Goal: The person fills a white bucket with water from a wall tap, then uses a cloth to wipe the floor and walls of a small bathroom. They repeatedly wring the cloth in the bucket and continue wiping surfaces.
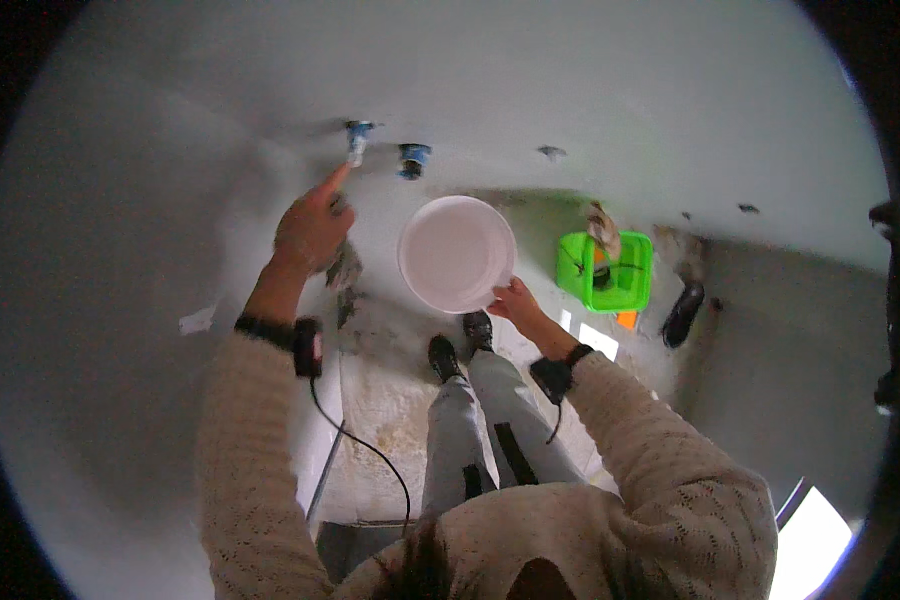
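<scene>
My right hand (519, 306) grips the rim of a round, pale pinkish-white bucket (457, 256) at its lower right side. The bucket is held out in front of my legs, and I see no contents in it. My left hand (313, 229) is raised beside the grey wall, index finger extended and the other fingers curled. Its fingertip is at the whitish lower end of a blue fitting (357, 136) on the wall; whether it touches is blurred. A second blue fitting (414, 159) with a dark end sits just to the right.
A bright green plastic bin (621, 296) stands on the floor at right, with a cloth-like item (603, 231) over its edge. Beyond it lies a dark elongated object (683, 315). The wall (645, 105) has several small dark holes. A cable (375, 450) hangs from my left wrist device.
</scene>
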`<state>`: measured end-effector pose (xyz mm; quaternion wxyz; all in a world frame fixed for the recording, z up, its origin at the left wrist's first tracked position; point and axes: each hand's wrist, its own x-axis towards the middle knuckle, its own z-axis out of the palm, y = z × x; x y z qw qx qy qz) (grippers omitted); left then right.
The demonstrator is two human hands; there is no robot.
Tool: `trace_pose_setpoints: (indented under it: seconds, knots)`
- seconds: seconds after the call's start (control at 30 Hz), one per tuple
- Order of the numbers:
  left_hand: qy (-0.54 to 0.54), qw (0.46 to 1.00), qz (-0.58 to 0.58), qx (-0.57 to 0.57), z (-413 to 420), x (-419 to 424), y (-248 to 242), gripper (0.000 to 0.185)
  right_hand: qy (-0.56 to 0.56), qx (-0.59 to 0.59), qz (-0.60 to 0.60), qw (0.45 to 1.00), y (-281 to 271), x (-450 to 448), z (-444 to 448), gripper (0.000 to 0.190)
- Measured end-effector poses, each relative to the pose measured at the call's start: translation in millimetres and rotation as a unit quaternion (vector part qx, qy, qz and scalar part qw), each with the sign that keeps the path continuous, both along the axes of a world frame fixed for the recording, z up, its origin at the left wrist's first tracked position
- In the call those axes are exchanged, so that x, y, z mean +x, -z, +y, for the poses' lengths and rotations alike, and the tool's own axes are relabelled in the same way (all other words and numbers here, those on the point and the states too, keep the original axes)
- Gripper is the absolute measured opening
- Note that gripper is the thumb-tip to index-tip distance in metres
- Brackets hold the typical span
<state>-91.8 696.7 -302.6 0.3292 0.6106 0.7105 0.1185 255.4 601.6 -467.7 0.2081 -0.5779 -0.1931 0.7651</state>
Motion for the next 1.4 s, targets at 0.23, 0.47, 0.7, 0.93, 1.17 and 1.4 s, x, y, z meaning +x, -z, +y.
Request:
trace_pose_setpoints:
  seconds: [0.23, 0.47, 0.7, 0.93, 1.17, 1.4]
  knots:
    - [-0.110, 0.980, -0.083, -0.145, -124.3, 33.3, 5.3, 0.047, 0.199, -0.008, 0.144, 0.969, -54.2, 120.0, -81.7, 0.038]
    - [-0.103, 0.974, -0.140, -0.143, -230.9, 78.2, 23.0, 0.041, 0.412, -0.056, 0.014, 0.910, -83.1, 275.9, -158.5, 0.044]
    - [-0.061, 0.991, -0.101, -0.057, -270.1, 165.5, 32.5, 0.035, 0.417, -0.045, -0.230, 0.878, -80.2, 480.8, -205.8, 0.054]
    - [-0.079, 0.986, -0.076, -0.126, -303.9, 319.6, 39.4, 0.032, 0.360, -0.032, -0.453, 0.815, -35.3, 657.4, -216.3, 0.052]
    - [-0.062, 0.983, -0.113, -0.128, -300.4, 406.0, 54.9, 0.033, 0.251, -0.120, -0.604, 0.747, -1.4, 760.4, -210.5, 0.064]
    - [-0.062, 0.985, -0.105, -0.121, -291.8, 433.2, 37.5, 0.033, 0.083, -0.106, -0.709, 0.693, -0.7, 802.8, -189.1, 0.074]
